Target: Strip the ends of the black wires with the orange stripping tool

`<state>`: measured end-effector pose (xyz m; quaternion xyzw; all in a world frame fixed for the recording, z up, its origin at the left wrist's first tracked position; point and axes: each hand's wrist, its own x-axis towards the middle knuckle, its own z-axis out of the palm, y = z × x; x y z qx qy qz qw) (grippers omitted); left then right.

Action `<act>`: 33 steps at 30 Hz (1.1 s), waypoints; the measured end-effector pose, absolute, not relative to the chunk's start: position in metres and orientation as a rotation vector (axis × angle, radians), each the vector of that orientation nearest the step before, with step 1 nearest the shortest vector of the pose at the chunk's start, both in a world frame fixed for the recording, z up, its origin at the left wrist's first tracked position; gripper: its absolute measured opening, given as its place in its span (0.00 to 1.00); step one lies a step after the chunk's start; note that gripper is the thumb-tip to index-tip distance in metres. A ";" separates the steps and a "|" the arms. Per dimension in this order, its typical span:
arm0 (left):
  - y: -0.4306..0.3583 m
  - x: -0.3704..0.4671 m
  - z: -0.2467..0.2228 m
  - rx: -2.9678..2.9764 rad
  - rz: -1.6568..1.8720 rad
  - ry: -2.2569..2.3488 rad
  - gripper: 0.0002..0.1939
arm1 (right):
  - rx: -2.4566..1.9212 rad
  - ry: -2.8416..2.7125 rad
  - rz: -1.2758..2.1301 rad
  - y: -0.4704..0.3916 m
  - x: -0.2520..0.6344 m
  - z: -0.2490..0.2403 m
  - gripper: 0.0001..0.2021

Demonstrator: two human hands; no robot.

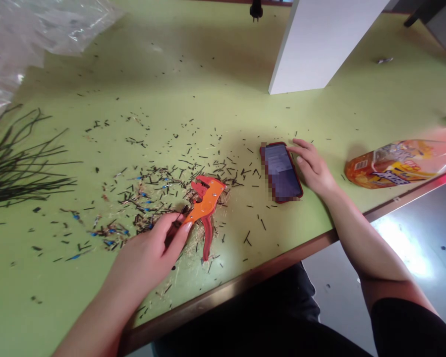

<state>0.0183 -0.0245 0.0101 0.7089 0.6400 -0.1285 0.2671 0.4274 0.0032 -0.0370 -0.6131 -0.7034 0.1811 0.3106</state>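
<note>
An orange and red wire stripper lies among the scraps, its jaws pointing away from me and one red handle hanging free. My left hand is closed around the other handle, thumb along the orange body; its curled fingers are partly hidden. To the right, a phone in a red case rests on the table with its screen lit. My right hand lies beside it with fingers stretched out, the fingertips at the phone's right edge and one over its upper corner. It holds nothing.
Black and blue wire offcuts are strewn over the green table. A bundle of black wires lies at left, below clear plastic bags. A white panel stands at back, near a black plug. An orange drink bottle lies at right.
</note>
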 end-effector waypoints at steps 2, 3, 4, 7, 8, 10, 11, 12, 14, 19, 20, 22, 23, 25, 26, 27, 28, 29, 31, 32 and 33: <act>-0.025 0.020 0.012 1.946 -0.403 1.739 0.25 | -1.619 -1.859 0.481 0.003 0.428 -0.037 0.25; -0.025 0.021 0.013 1.964 -0.428 1.744 0.25 | -1.618 -1.864 0.487 0.003 0.428 -0.037 0.25; -0.025 0.021 0.013 1.983 -0.449 1.744 0.26 | -1.615 -1.872 0.496 0.003 0.428 -0.037 0.24; -0.026 0.020 0.013 2.036 -0.472 1.745 0.26 | -1.572 -1.931 0.547 0.003 0.429 -0.039 0.21; -0.026 0.020 0.013 2.049 -0.472 1.743 0.26 | -1.556 -1.958 0.560 0.003 0.429 -0.040 0.20; -0.026 0.020 0.013 2.060 -0.486 1.741 0.25 | -1.551 -2.002 0.565 0.004 0.429 -0.041 0.18; -0.026 0.020 0.013 2.059 -0.498 1.739 0.25 | -1.569 -2.012 0.557 0.005 0.428 -0.042 0.19; -0.026 0.020 0.013 2.058 -0.508 1.732 0.24 | -1.596 -2.014 0.543 0.007 0.428 -0.043 0.20; -0.025 0.021 0.013 2.066 -0.515 1.724 0.23 | -1.649 -2.011 0.514 0.009 0.426 -0.045 0.22; -0.026 0.021 0.013 2.069 -0.488 1.730 0.24 | -1.687 -2.005 0.475 0.011 0.424 -0.046 0.26; -0.026 0.021 0.013 2.057 -0.487 1.730 0.24 | -1.690 -1.992 0.484 0.010 0.424 -0.045 0.26; -0.026 0.021 0.013 2.033 -0.487 1.728 0.25 | -1.691 -1.965 0.508 0.009 0.424 -0.044 0.26; -0.025 0.021 0.013 2.024 -0.488 1.730 0.25 | -1.689 -1.954 0.518 0.009 0.424 -0.043 0.26; -0.025 0.021 0.013 2.015 -0.491 1.728 0.25 | -1.686 -1.946 0.528 0.008 0.424 -0.043 0.26; -0.025 0.021 0.012 2.016 -0.495 1.729 0.26 | -1.687 -1.945 0.529 0.008 0.424 -0.042 0.26; -0.024 0.021 0.012 2.019 -0.499 1.726 0.26 | -1.688 -1.944 0.529 0.008 0.423 -0.042 0.25; -0.025 0.021 0.012 2.018 -0.506 1.723 0.26 | -1.690 -1.944 0.529 0.009 0.423 -0.042 0.25; -0.025 0.021 0.011 2.014 -0.511 1.721 0.26 | -1.692 -1.945 0.529 0.009 0.423 -0.042 0.26; -0.025 0.021 0.011 2.009 -0.512 1.719 0.26 | -1.692 -1.945 0.528 0.009 0.423 -0.042 0.26; -0.025 0.021 0.012 2.007 -0.511 1.723 0.27 | -1.692 -1.943 0.527 0.008 0.423 -0.042 0.26; -0.025 0.021 0.012 2.006 -0.510 1.726 0.27 | -1.686 -1.940 0.528 0.008 0.423 -0.042 0.26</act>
